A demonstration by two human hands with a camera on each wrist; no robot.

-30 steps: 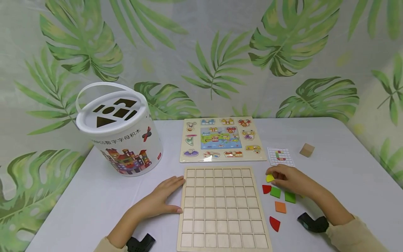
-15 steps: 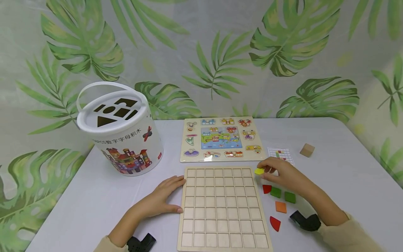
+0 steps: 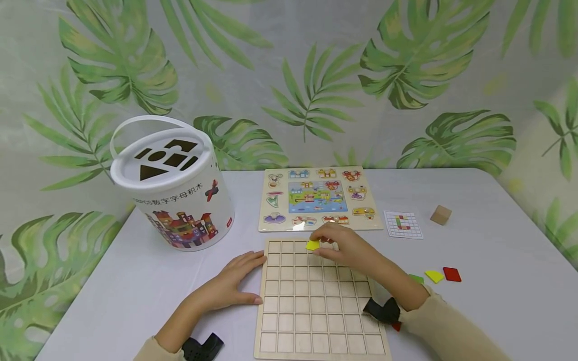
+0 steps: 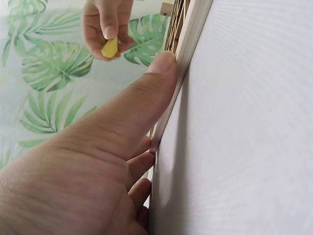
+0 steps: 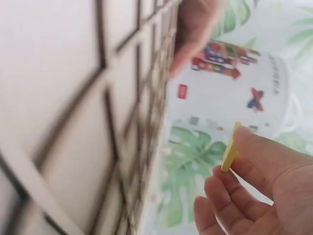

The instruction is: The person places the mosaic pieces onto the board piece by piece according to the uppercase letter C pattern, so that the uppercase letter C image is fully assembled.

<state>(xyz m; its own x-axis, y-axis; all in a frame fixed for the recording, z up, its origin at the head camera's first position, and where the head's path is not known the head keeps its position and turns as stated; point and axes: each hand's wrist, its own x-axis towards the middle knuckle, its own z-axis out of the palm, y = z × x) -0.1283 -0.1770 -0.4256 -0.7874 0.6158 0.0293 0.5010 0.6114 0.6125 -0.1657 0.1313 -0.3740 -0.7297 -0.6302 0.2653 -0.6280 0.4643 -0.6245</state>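
My right hand (image 3: 338, 241) pinches the yellow piece (image 3: 312, 245) between thumb and fingertips, above the far rows of the grid board (image 3: 301, 304), a gap separating it from the surface. The piece juts from the fingertips toward the grid board's left side; partly covered, it shows no clear long axis. My left hand (image 3: 236, 283), thumb and fingers spread, touches the grid board's left edge, farther from the piece.

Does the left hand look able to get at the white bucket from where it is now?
Probably yes. The bucket stands beyond the left hand, on the same side of the grid board, and nothing visible blocks the way between them.
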